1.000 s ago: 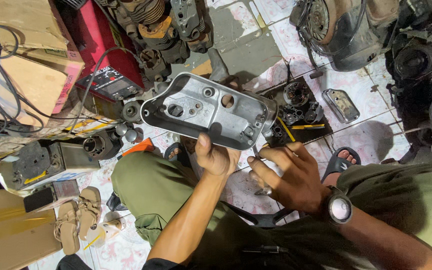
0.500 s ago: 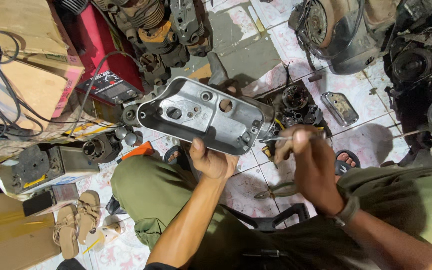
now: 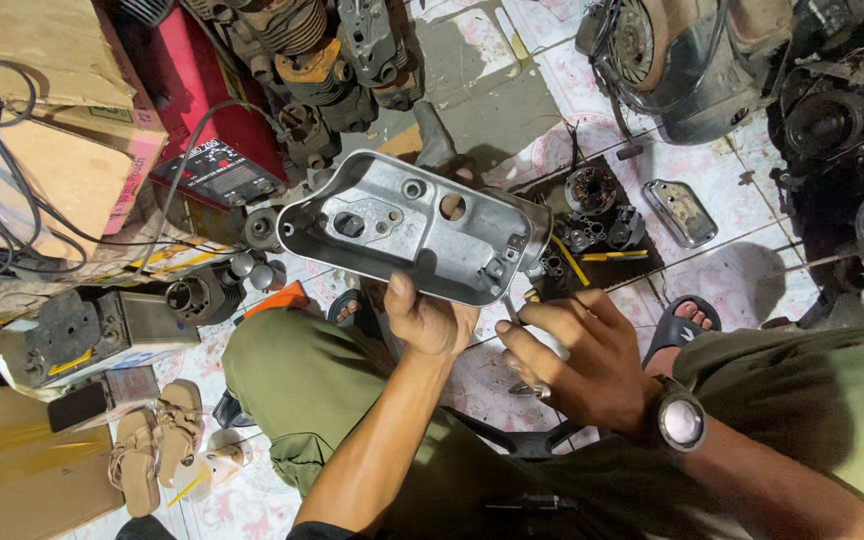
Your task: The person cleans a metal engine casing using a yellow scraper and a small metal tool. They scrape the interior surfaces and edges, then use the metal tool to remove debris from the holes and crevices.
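Note:
My left hand (image 3: 430,322) grips the near edge of a silver cast-metal engine cover (image 3: 417,225), hollow side up, above my knees. My right hand (image 3: 580,362), with a wristwatch (image 3: 679,421) on its wrist, sits just below the cover's right corner. It pinches a thin metal tool (image 3: 509,308) whose tip points up at the cover's lower right rim. A pair of pliers (image 3: 529,388) lies on the tiled floor, mostly hidden under my right hand.
A red welding machine (image 3: 217,165) and cardboard boxes (image 3: 62,100) stand at left, engine cylinders (image 3: 322,70) behind. A black mat with small parts (image 3: 592,225) and a small metal lid (image 3: 682,212) lie at right. Tan sandals (image 3: 157,440) lie at lower left; engine housings (image 3: 852,130) crowd the right.
Half a second ago my right hand was raised with the thin tool at the cover's right end; it has dropped back below the corner. The cover has barely moved.

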